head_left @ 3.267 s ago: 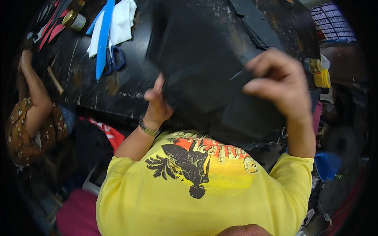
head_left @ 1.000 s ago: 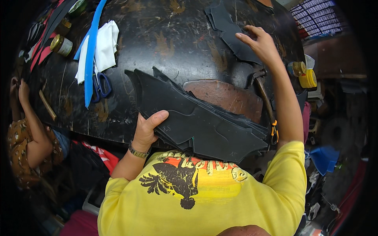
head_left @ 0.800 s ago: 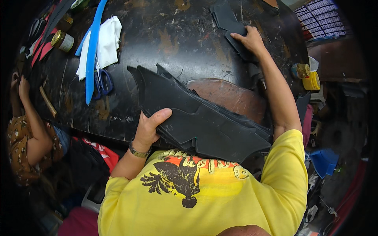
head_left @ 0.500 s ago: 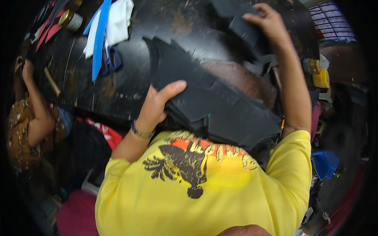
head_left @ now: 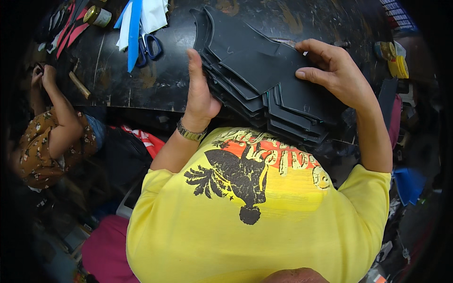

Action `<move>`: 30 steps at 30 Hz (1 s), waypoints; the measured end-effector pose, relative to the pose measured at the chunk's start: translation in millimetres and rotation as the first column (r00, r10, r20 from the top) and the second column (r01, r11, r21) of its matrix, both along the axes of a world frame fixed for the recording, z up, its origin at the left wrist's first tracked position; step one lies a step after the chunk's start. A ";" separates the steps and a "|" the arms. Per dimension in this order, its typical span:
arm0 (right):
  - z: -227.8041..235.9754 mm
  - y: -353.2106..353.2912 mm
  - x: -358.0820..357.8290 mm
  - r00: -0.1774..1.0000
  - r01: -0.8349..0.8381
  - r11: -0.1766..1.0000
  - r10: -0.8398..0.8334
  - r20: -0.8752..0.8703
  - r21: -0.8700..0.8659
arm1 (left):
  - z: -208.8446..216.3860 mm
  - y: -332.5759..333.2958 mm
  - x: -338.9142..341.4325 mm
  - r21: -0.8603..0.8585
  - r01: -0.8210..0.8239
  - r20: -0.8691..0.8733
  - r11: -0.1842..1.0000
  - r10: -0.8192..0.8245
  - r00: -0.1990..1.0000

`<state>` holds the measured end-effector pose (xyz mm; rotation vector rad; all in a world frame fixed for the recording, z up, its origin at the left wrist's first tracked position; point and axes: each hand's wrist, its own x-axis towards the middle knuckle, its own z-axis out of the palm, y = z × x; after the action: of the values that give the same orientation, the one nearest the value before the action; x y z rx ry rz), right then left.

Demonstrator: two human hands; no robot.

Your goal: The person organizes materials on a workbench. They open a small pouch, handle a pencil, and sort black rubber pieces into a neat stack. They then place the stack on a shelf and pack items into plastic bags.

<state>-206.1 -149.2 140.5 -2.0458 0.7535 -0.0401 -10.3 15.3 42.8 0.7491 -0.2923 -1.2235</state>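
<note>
A thick stack of black cut sheet pieces [head_left: 257, 63] lies tilted in front of my chest, its layers fanned unevenly along the near edge. Against its left end rests my left hand [head_left: 202, 96], thumb pointing up along the side and the other fingers hidden under or behind the layers. My right hand [head_left: 337, 73] is closed on the far right edge, with the thumb on the top piece and the fingers curled at the rim. Small pale marks show on the top surfaces.
Blue-handled scissors [head_left: 151, 46], a blue strip [head_left: 134, 35] and white cloth [head_left: 153, 16] lie on the dark, worn table [head_left: 174, 75]. A jar [head_left: 97, 16] and a wooden stick [head_left: 79, 85] are farther left. Another person [head_left: 52, 132] sits at the left; yellow containers [head_left: 398, 66] stand right.
My right hand has come back toward me from the far right, and a loose black piece it held there now seems part of the stack. My left thumb has lifted off the top.
</note>
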 end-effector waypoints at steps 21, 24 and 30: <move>-12.0 4.6 -22.7 0.986 0.024 1.000 -0.024 0.165 0.006 | -8.3 1.5 -4.1 0.078 -0.048 0.003 0.996 0.048 0.999; -13.0 10.2 -23.8 0.980 0.049 0.999 -0.048 0.192 0.003 | -9.6 2.2 -3.8 0.098 -0.055 0.001 0.994 0.055 0.998; -6.5 29.0 -21.5 0.972 0.102 0.939 -0.024 0.232 -0.329 | -12.5 4.0 -4.9 0.075 -0.031 0.009 0.997 0.030 1.000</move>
<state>-227.6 -120.2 134.0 -2.2903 0.7059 -0.4610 -15.2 19.3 30.4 0.8200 -0.2415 -1.2083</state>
